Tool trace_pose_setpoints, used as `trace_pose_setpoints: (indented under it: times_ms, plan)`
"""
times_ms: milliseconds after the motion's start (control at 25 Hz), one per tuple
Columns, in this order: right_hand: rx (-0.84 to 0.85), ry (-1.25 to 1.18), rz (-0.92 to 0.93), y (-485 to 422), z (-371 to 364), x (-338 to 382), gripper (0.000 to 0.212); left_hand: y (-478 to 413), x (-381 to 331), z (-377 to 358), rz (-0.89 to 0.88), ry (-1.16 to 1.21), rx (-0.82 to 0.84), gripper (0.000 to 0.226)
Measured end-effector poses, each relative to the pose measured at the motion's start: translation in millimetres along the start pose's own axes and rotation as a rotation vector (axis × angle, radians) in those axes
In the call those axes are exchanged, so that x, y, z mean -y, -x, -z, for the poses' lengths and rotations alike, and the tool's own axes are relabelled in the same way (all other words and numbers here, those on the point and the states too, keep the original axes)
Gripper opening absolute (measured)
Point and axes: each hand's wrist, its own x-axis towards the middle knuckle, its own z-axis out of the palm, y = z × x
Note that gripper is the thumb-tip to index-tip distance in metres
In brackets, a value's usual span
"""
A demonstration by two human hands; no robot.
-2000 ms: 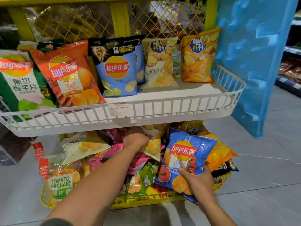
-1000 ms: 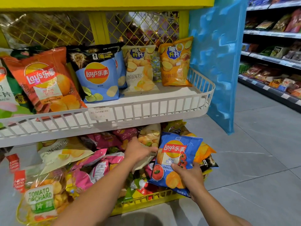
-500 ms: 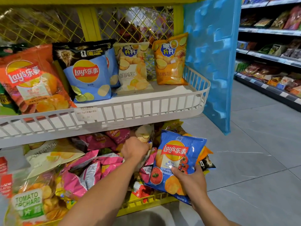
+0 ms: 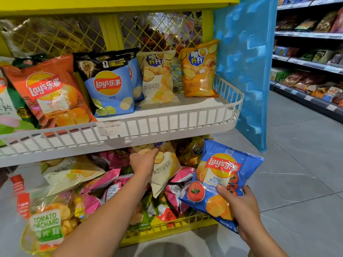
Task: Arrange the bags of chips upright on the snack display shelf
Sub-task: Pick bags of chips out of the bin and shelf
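My right hand (image 4: 239, 206) grips the lower edge of a blue Lay's tomato chip bag (image 4: 220, 180), held tilted in front of the lower bin's right end. My left hand (image 4: 143, 164) is closed on the top of a cream-coloured lemon chip bag (image 4: 165, 169), lifted above the jumbled pile in the yellow lower bin (image 4: 167, 227). On the white wire shelf (image 4: 167, 123) above stand an orange Lay's bag (image 4: 50, 91), a blue Lay's bag (image 4: 109, 89), a cream bag (image 4: 157, 78) and an orange-yellow bag (image 4: 198, 69).
A blue panel (image 4: 245, 67) closes the shelf's right side. Yellow mesh (image 4: 157, 30) backs the shelf. Pink bags (image 4: 104, 184) and a clear Tomato Orchard bag (image 4: 48, 223) lie in the lower bin. Grey floor tiles (image 4: 297, 164) stretch right toward another stocked aisle shelf (image 4: 311, 71).
My left hand has pulled the cream bag up out of the pile. My right hand has shifted the blue tomato bag slightly right and up. The view has moved in closer.
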Motion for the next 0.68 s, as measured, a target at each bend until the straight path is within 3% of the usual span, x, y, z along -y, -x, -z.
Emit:
trace_pose_setpoints:
  times_ms: [120,240,320,560,600,680]
  plan:
    - [0.008,0.006,0.004,6,-2,1,0.047,-5,-2,13,0.059,0.083,0.041,0.049]
    - [0.033,0.023,-0.019,13,-1,7,0.057,8,-3,36,0.139,0.044,0.339,0.046]
    - [0.081,0.061,-0.032,21,6,14,0.070,25,-5,57,0.208,-0.024,0.536,0.058]
    - [0.332,0.056,0.030,50,31,49,0.091,91,-26,123,0.054,-0.127,0.692,0.055]
    - [0.372,0.049,0.073,52,29,61,0.090,96,-40,132,0.020,-0.100,0.706,0.054]
    - [0.444,0.012,0.155,52,17,91,0.062,99,-74,146,-0.061,-0.044,0.692,0.051]
